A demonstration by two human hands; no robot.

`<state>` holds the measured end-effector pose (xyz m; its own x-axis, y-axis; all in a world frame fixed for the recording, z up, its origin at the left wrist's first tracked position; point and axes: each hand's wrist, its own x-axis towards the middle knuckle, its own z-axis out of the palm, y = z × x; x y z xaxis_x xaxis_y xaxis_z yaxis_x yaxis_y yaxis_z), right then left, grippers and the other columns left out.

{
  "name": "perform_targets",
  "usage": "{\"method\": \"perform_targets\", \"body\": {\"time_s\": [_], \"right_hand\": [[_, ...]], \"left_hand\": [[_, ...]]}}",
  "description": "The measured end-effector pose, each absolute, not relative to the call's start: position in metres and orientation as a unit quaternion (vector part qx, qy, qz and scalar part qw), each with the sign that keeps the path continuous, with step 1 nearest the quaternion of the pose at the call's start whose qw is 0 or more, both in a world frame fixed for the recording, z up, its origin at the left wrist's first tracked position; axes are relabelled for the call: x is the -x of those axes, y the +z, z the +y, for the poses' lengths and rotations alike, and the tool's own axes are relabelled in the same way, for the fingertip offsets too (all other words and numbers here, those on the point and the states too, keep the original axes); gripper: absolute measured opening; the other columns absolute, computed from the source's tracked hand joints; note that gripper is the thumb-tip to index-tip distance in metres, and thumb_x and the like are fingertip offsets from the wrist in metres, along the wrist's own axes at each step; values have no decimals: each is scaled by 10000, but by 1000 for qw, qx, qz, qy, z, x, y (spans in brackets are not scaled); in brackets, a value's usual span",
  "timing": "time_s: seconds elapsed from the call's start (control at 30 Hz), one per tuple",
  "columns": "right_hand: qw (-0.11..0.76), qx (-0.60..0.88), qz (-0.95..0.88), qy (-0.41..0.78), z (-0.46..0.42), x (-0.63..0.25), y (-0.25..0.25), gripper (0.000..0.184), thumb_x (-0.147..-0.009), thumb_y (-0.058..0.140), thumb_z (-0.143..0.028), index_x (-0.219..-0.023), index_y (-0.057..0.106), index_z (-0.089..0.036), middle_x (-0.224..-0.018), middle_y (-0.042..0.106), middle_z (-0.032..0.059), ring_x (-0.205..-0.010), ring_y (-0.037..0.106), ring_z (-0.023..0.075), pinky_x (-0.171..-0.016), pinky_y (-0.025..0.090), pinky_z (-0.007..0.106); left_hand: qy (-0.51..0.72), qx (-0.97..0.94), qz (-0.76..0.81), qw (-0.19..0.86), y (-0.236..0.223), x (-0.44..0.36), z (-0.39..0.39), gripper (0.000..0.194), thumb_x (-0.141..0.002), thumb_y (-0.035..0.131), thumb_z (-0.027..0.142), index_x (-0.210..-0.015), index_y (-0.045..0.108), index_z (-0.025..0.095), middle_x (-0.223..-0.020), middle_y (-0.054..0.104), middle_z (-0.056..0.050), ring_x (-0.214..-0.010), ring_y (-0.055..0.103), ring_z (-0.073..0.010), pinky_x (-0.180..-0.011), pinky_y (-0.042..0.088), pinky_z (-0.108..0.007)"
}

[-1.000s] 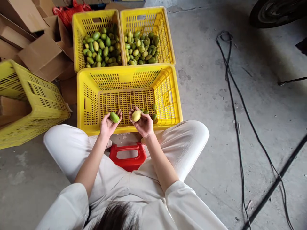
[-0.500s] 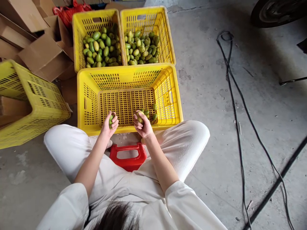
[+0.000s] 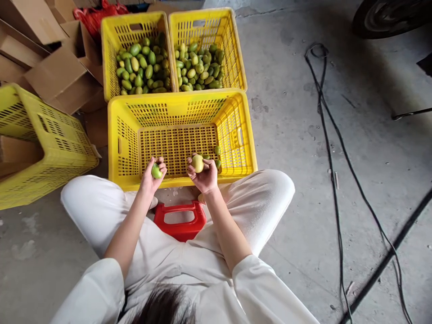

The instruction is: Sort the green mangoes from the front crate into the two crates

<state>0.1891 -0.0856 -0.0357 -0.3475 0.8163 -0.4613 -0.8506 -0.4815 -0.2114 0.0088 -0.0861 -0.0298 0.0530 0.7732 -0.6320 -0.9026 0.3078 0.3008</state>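
My left hand (image 3: 152, 176) is closed around a green oval fruit (image 3: 156, 171), held over the near rim of a yellow plastic crate (image 3: 182, 183). My right hand (image 3: 205, 176) grips a paler, yellowish fruit (image 3: 197, 163) between thumb and fingers, above the same crate's near right part. A few small green fruits (image 3: 218, 150) lie on the crate floor beyond my right hand, partly covered by it. Behind stand two more yellow crates, the left one holding many green fruits (image 3: 141, 67) and the right one many greenish-yellow fruits (image 3: 199, 67).
Cardboard boxes (image 3: 57, 74) and a red plastic bag (image 3: 97, 17) are piled at the back left. Another yellow crate (image 3: 64, 135) stands at the left with cardboard inside. A red stool (image 3: 180, 231) sits between my legs. Black cable (image 3: 332, 175) runs over the concrete floor, near a wheel (image 3: 388, 20).
Both fruits have been turned in my hands and show more of their surface. My right-hand fingers have loosened, and its pale fruit sits higher toward the fingertips.
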Motion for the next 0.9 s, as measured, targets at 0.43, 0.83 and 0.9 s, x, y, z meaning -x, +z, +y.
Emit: {"method": "perform_targets", "body": {"time_s": [0.43, 0.83, 0.9], "right_hand": [[512, 293, -42, 806, -91, -182, -41, 255, -720, 636, -133, -938, 542, -226, -970, 664, -2, -869, 644, 157, -789, 590, 338], [495, 291, -28, 818, -88, -184, -42, 254, -818, 554, -235, -1066, 604, -224, -946, 647, 8, -822, 626, 132, -754, 581, 282], [494, 290, -26, 819, -88, -183, -40, 248, -829, 537, -229, -1066, 610, -226, -932, 647, 5, -807, 620, 128, -746, 579, 273]], "left_hand": [[605, 91, 391, 688, -33, 5, -86, 518, -914, 339, 612, -736, 536, 168, -525, 476, 19, -453, 485, -89, -460, 436, -218], [586, 19, 385, 713, -31, -5, -86, 253, -888, 588, 189, -659, 484, 169, -523, 442, 71, -378, 389, -23, -428, 354, -169], [562, 29, 399, 724, -30, -1, -87, 370, -950, 483, 348, -623, 463, 175, -443, 333, 82, -311, 296, -34, -374, 286, -185]]}}
